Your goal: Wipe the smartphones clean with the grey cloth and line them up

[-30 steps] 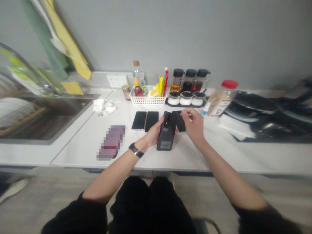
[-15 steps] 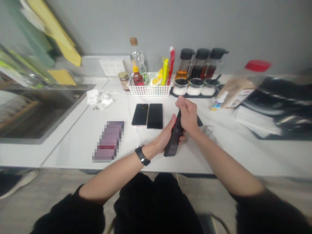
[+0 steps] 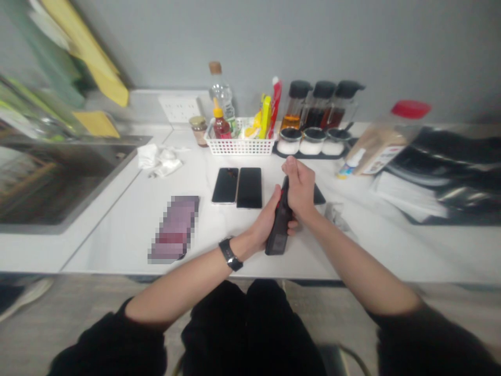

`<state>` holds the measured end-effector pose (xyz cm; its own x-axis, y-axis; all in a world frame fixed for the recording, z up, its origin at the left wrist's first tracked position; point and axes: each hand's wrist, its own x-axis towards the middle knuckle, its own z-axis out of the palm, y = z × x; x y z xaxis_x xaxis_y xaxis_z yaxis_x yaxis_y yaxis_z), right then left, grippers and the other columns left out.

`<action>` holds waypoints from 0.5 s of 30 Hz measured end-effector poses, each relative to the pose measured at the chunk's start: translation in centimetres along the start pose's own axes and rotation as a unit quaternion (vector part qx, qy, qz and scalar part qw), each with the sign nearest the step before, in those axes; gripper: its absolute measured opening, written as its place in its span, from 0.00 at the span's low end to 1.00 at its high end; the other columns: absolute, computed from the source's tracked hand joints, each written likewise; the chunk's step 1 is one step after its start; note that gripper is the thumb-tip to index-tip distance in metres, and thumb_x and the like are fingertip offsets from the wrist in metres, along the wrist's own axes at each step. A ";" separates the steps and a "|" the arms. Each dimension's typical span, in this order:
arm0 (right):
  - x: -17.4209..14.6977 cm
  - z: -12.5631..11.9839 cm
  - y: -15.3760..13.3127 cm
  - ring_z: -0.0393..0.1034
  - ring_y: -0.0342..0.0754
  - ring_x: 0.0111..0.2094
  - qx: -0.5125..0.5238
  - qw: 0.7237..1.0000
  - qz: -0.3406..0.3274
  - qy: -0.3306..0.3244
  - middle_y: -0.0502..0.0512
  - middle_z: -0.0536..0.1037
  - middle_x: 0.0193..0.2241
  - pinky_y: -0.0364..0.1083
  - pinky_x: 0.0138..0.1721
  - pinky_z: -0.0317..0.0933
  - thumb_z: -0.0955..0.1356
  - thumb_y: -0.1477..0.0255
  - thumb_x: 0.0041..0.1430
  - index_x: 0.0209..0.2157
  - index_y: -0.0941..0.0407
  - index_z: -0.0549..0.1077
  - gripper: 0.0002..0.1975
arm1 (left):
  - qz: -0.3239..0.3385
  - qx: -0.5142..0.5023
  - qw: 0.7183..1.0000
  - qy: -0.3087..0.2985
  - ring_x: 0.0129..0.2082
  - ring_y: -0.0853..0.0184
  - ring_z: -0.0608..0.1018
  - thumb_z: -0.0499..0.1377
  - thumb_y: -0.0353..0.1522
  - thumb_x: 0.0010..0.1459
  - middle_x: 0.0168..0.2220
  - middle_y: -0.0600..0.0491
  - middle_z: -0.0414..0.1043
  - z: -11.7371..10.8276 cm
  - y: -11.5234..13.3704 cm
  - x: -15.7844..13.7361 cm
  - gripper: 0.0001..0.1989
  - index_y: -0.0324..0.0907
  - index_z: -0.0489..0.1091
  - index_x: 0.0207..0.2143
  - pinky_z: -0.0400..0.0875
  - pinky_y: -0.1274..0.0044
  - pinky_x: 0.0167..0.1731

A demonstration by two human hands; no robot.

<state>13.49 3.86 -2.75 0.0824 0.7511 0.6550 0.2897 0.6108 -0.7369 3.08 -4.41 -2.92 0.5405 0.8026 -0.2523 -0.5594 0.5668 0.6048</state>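
Your left hand (image 3: 263, 228) is wrapped around the black phone (image 3: 278, 230), thumb on one side and fingertips showing on the other, holding it tilted just above the surface (image 3: 219, 230). Your right hand (image 3: 300, 187) is curled nearly into a fist against the phone's upper end; you can't tell what its fingers grip, since they're hidden. Two phones, a silver-edged one (image 3: 225, 185) and a dark one (image 3: 249, 188), lie flat side by side, ahead and left of your left hand. Another phone (image 3: 320, 195) peeks out behind your right hand. Beyond both hands stands a white basket (image 3: 240, 148).
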 end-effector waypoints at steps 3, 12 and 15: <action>-0.2 0.0 -0.1 0.62 0.46 0.25 -0.007 1.000 -0.005 0.014 0.48 0.68 0.22 0.49 0.31 0.52 0.59 0.44 0.76 0.25 0.51 0.64 0.31 | 0.005 0.004 1.000 -0.013 0.21 0.73 0.66 0.52 0.63 0.68 0.28 0.54 0.65 -0.3 0.1 0.1 0.36 0.38 0.72 0.35 0.64 0.81 0.20; 0.6 -0.3 -0.2 0.61 0.47 0.26 -0.019 0.999 0.000 0.029 0.47 0.66 0.23 0.49 0.34 0.53 0.57 0.44 0.76 0.26 0.51 0.63 0.31 | -0.007 -0.034 0.999 -0.021 0.22 0.72 0.67 0.58 0.59 0.68 0.27 0.54 0.65 -0.3 0.5 0.4 0.31 0.39 0.72 0.33 0.66 0.80 0.22; 1.0 -0.6 0.1 0.61 0.47 0.25 -0.028 0.999 0.043 0.011 0.48 0.66 0.20 0.49 0.33 0.52 0.57 0.41 0.74 0.23 0.51 0.63 0.34 | -0.003 -0.042 0.999 -0.006 0.23 0.72 0.68 0.54 0.59 0.71 0.30 0.52 0.68 0.0 0.8 0.1 0.33 0.37 0.73 0.34 0.67 0.79 0.22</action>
<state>14.16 4.59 -2.08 0.1307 0.7939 0.5938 0.3341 0.5287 -0.7803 2.70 -3.83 -2.46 0.5522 0.7965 -0.2462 -0.6064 0.5864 0.5371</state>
